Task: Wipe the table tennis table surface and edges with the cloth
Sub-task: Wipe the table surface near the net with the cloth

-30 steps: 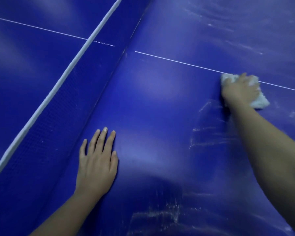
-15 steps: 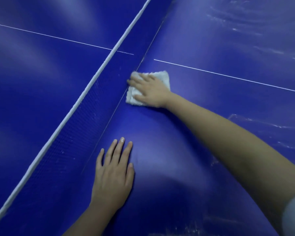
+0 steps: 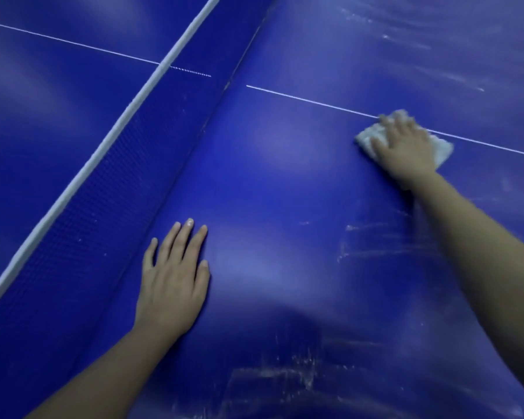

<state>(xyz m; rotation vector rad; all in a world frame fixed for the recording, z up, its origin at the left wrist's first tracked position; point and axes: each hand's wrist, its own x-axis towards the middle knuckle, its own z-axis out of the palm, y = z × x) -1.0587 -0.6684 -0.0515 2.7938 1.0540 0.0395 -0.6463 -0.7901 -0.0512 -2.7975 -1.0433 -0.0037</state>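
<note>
1. my right hand (image 3: 406,149) presses flat, fingers straight, on the cloth (image 3: 443,148), upper right.
2. cloth's long side runs along the white line (image 3: 300,98).
3. my left hand (image 3: 173,279) lies flat on the table (image 3: 270,182), fingers spread.

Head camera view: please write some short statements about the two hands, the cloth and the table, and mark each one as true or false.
1. The right hand presses the white cloth flat on the blue table. True.
2. The left hand holds a second cloth. False: it lies flat on the bare table, fingers straight, holding nothing.
3. The cloth lies across the thin white line. True.
4. The cloth touches the net. False: it is well apart from the net, off to the right.
5. Whitish streaks show on the surface below the right hand. True.
</note>
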